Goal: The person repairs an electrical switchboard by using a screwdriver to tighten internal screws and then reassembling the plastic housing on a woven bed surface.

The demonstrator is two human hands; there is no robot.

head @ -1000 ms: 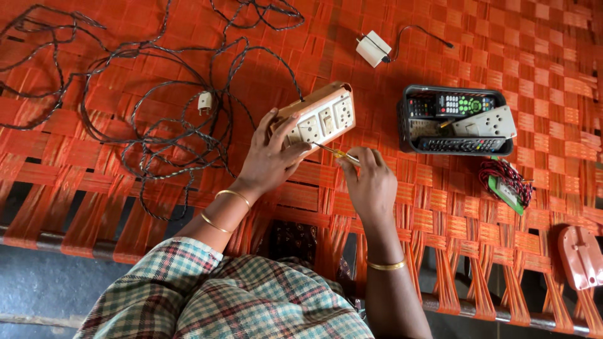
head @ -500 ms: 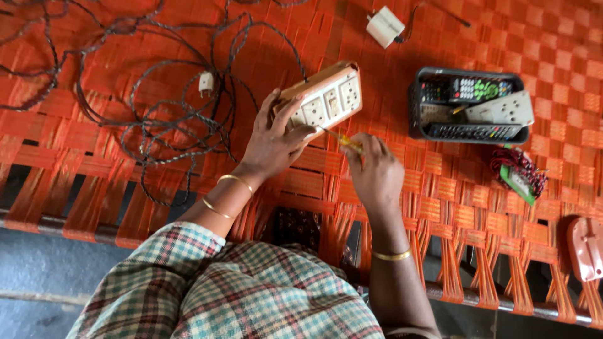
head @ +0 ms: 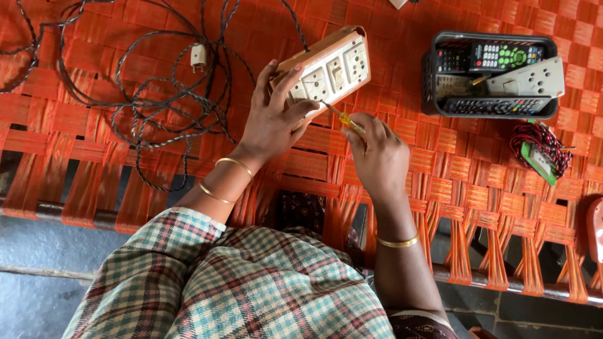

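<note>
— Gripping anything, those fingers (head: 295,78)?

— Yes. The left hand (head: 273,119) is clasped round the near end of an orange switchboard (head: 326,66), tilted up off the woven orange cot (head: 402,169). The right hand (head: 377,154) pinches a yellow-handled screwdriver (head: 342,117), its tip touching the board's white face.

— And around them?

— A tangle of dark cord (head: 157,107) with a white plug (head: 198,58) lies left; a black basket (head: 490,107) of remotes sits right, a green circuit board (head: 539,158) just below it
</note>
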